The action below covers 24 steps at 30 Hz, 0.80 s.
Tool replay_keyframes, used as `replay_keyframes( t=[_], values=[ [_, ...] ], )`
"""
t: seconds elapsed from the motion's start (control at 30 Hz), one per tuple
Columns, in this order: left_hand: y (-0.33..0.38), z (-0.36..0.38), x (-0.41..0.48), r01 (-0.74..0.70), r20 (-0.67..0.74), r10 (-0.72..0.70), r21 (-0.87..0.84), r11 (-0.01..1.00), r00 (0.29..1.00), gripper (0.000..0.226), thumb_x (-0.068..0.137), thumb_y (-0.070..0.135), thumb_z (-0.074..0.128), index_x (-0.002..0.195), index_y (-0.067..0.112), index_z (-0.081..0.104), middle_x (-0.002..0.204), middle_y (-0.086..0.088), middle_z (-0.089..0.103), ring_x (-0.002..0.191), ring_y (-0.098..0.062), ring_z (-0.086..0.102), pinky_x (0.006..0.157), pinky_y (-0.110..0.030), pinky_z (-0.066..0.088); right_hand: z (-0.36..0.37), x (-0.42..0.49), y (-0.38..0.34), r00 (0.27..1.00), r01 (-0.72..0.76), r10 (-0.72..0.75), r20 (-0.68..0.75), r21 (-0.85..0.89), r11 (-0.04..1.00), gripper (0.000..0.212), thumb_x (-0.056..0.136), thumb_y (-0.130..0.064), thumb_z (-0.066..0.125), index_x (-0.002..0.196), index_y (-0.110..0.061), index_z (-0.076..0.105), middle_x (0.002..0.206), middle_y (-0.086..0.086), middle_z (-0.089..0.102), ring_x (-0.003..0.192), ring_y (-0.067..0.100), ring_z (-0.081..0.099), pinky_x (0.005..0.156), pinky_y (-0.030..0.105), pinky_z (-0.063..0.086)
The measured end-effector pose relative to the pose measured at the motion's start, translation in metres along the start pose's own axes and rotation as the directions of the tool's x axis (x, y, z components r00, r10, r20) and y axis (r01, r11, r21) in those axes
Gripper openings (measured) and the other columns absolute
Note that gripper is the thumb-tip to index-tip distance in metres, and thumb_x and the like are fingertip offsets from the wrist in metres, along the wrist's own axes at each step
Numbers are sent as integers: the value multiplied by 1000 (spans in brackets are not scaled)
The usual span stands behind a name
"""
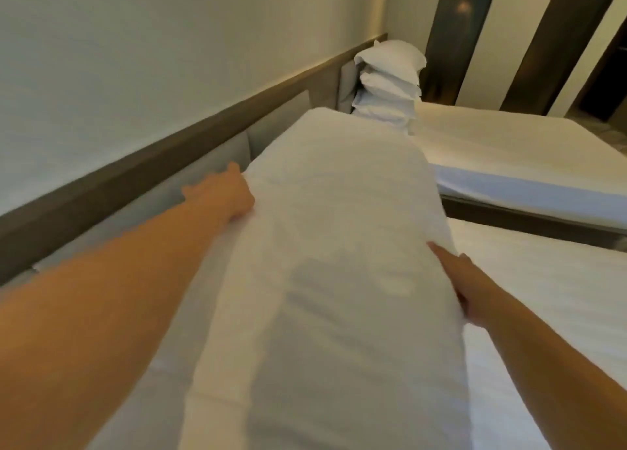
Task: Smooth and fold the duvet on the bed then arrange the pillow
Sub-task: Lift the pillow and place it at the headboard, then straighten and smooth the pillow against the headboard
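A long white pillow [332,246] stretches away from me along the head of the bed [543,297], lying on the white sheet. My left hand [224,192] grips its far left edge next to the grey headboard. My right hand [464,287] holds its right side, fingers pressed into the fabric. A stack of white pillows [386,83] stands upright at the far end, beyond the long pillow. No folded duvet can be told apart from the white bedding.
A grey padded headboard [142,212] with a brown wooden rail [135,171] runs along the wall on the left. A second bed [509,151] with a white sheet lies at the right rear, separated by a dark gap. Dark vertical wall panels stand behind it.
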<state>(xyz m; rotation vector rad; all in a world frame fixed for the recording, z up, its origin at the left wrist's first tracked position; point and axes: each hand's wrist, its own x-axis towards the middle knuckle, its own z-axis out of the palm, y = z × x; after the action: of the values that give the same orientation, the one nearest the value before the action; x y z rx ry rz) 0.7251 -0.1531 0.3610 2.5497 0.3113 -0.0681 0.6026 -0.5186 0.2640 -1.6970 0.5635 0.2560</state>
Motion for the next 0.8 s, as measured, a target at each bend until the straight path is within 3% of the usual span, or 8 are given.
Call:
replay_keyframes(
  t=[0.03, 0.1, 0.13, 0.2, 0.33, 0.5, 0.67, 0.8],
  values=[
    [-38, 43, 8, -49, 13, 47, 214, 976, 999, 63, 101, 53, 46, 158, 31, 29, 163, -14, 34, 147, -39, 36, 118, -59, 26, 29, 14, 17, 995, -51, 57, 76, -80, 996, 136, 55, -95, 70, 165, -46, 7, 171, 7, 28, 147, 47, 40, 111, 75, 37],
    [-103, 127, -1, -99, 196, 49, 253, 963, 979, 60, 102, 65, 17, 159, 48, 17, 173, -1, 9, 159, -27, 9, 122, -65, 6, 83, 41, 62, 983, -47, 105, 150, -345, 937, 105, 81, -87, 54, 162, -54, -4, 177, 3, 5, 159, 44, 11, 117, 77, 19],
    [-130, 164, -4, -126, 229, 66, 257, 958, 971, 63, 100, 69, 7, 160, 51, 6, 174, 6, -4, 160, -20, -4, 122, -66, -3, 110, 56, 94, 992, -38, 88, 90, -449, 893, 101, 84, -88, 49, 162, -52, -5, 177, 6, 2, 160, 41, 6, 122, 73, 15],
    [-167, 218, -16, -130, 151, 90, 281, 951, 984, 63, 99, 70, -2, 158, 53, -10, 172, 12, -17, 159, -14, -16, 120, -69, -11, 144, 80, 143, 998, -5, -27, -53, -533, 846, 108, 76, -97, 44, 162, -52, -3, 175, 9, 5, 158, 44, 10, 122, 70, 18],
    [-196, 250, -8, -164, 10, 171, 337, 927, 985, 60, 100, 67, -1, 158, 53, -11, 172, 11, -14, 159, -15, -14, 119, -71, -8, 146, 99, 169, 983, -85, -21, -181, -561, 824, 112, 54, -110, 33, 150, -71, -10, 176, 2, -1, 158, 39, 16, 121, 67, 22],
    [-203, 254, -12, -159, -9, 173, 352, 922, 985, 61, 100, 66, 0, 159, 52, -10, 173, 10, -12, 159, -16, -12, 120, -71, -7, 150, 91, 164, 981, -67, -48, -185, -565, 822, 127, 35, -116, 22, 149, -72, -11, 176, 3, 0, 158, 38, 17, 122, 67, 21],
    [-199, 245, -14, -142, 19, 144, 342, 929, 989, 62, 100, 68, 3, 159, 53, -7, 173, 10, -11, 160, -16, -11, 120, -71, -6, 135, 71, 161, 993, -18, -56, -107, -588, 808, 127, 38, -117, 22, 152, -69, -10, 176, 2, -1, 158, 38, 18, 121, 68, 23],
    [-193, 220, -36, -170, 135, 125, 403, 899, 983, 63, 103, 64, 8, 162, 46, -6, 173, 7, -13, 160, -16, -12, 124, -63, -7, 131, 29, 166, 997, -3, -58, -49, -786, 618, 120, 50, -108, -13, 159, -59, -4, 176, 2, 3, 155, 40, 25, 115, 68, 33]
  ],
)
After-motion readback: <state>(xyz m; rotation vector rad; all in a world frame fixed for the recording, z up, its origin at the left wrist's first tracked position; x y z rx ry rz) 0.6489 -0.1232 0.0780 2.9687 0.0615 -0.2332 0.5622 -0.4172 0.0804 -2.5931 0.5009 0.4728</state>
